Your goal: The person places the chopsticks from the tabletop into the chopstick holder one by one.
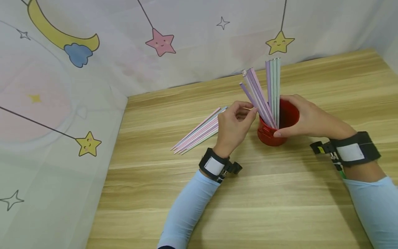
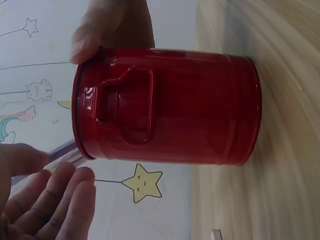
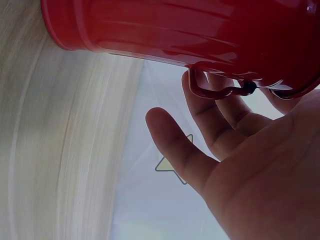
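Note:
A red metal bucket [image 1: 270, 139] with small side handles stands upright on the table. Several slim pastel pencils lean in it: pale purple and pink pencils [image 1: 260, 93] toward the left, and green pencils [image 1: 275, 86] beside a purple one. My left hand [image 1: 234, 122] pinches a purple pencil [image 2: 61, 154] between thumb and fingers, just above the rim at the bucket's left. My right hand [image 1: 306, 116] holds the bucket by its rim, thumb at the front, fingers round the far side. The right wrist view shows its fingers [image 3: 165, 132] near a handle [image 3: 215, 93].
More pastel pencils [image 1: 197, 133] lie in a loose bunch on the wooden table [image 1: 248, 207], left of the bucket and partly behind my left hand. A pale curtain [image 1: 199, 65] with stars and a moon hangs along the back and left edges of the table.

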`<state>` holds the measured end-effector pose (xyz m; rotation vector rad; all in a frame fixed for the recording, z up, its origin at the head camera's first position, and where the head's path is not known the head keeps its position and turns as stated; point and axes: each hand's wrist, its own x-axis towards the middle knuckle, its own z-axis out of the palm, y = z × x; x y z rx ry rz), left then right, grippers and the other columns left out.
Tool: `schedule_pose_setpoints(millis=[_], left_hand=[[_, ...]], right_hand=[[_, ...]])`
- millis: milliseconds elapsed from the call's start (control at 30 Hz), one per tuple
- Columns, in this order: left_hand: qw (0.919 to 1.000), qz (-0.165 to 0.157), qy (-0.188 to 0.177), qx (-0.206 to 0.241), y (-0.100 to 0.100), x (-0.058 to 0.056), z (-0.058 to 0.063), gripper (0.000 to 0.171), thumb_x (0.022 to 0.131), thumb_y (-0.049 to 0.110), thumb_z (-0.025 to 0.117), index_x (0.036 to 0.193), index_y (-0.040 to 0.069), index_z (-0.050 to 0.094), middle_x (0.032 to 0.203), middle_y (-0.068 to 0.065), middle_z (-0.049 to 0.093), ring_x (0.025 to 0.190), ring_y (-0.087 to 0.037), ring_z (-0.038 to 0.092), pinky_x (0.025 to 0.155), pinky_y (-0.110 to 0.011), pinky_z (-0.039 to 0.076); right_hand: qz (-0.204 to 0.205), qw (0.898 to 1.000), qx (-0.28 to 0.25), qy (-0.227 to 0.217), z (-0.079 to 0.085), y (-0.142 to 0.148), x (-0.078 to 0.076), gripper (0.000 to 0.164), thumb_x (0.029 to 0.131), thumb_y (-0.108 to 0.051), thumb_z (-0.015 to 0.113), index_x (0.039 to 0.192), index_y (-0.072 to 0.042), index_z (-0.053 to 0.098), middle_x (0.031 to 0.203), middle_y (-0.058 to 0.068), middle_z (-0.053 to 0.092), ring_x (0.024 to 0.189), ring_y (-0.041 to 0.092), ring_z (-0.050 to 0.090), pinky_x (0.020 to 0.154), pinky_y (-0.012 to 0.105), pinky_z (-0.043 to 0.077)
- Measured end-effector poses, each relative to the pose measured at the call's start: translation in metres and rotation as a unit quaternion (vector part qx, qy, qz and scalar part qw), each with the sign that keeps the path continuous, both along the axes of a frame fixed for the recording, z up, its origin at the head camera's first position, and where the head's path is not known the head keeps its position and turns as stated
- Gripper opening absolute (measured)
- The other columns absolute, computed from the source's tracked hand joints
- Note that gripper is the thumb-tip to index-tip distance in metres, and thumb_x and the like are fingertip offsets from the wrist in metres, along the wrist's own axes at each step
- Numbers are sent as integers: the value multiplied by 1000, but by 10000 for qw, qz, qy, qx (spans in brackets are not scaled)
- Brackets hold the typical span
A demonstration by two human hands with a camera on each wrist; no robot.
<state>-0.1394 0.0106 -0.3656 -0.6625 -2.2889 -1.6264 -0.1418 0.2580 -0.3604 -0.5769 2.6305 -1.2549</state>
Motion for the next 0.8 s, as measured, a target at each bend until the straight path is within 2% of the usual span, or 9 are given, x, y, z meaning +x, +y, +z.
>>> schedule_pose_setpoints(millis=[167, 300, 367, 467, 567, 700, 800], left_hand=[[9975, -171, -130, -678, -11, -5, -2, 16, 99, 15, 65, 106, 2, 71, 91, -7, 75, 80, -7, 69, 72, -17, 55], [9915, 45, -227, -1279, -23, -10, -3, 16, 99, 17, 64, 108, 6, 72, 92, -4, 75, 79, -8, 69, 70, -18, 54], [9845, 213, -269, -1720, -30, -13, -2, 18, 98, 19, 65, 109, 7, 72, 92, -3, 75, 78, -9, 70, 69, -19, 54], [9639, 451, -363, -2598, -44, -16, 0, 21, 99, 24, 66, 112, 8, 72, 91, -2, 74, 76, -10, 69, 65, -22, 53], [9344, 631, -583, -3457, -58, -19, -1, 24, 98, 28, 67, 112, 10, 72, 92, -1, 73, 77, -12, 67, 62, -26, 52], [9008, 759, -1005, -4156, -75, -21, -5, 24, 96, 30, 70, 111, 12, 74, 90, 0, 71, 78, -15, 65, 60, -31, 51], [8808, 805, -1201, -4510, -83, -23, -7, 22, 93, 28, 72, 108, 12, 74, 88, -1, 70, 76, -18, 64, 60, -34, 52]], right_hand=[[18, 10000, -10, -10, 1, -1, 0, 102, 69, -23, 95, 153, -11, 37, 139, 10, 48, 122, 31, 45, 95, 57, 47], [-6, 10000, 7, -91, 1, 0, 0, 102, 70, -25, 95, 153, -11, 36, 140, 11, 47, 123, 32, 44, 96, 59, 47], [-20, 9999, 12, -145, 1, 0, 0, 102, 70, -26, 94, 152, -10, 36, 141, 12, 45, 124, 33, 43, 96, 62, 47], [-62, 9998, 49, -188, 1, -1, 0, 103, 70, -28, 95, 152, -9, 34, 142, 13, 43, 125, 34, 43, 97, 63, 45], [-101, 9997, 79, -190, -1, -3, 0, 105, 70, -29, 95, 151, -8, 32, 142, 15, 41, 125, 35, 41, 98, 64, 43], [-127, 9997, 57, -180, -2, -4, 1, 107, 70, -29, 95, 151, -7, 30, 141, 16, 40, 125, 36, 41, 99, 63, 42], [-176, 9997, 15, -166, -1, -5, 2, 106, 69, -29, 95, 150, -6, 31, 140, 16, 41, 125, 35, 42, 99, 61, 42]])
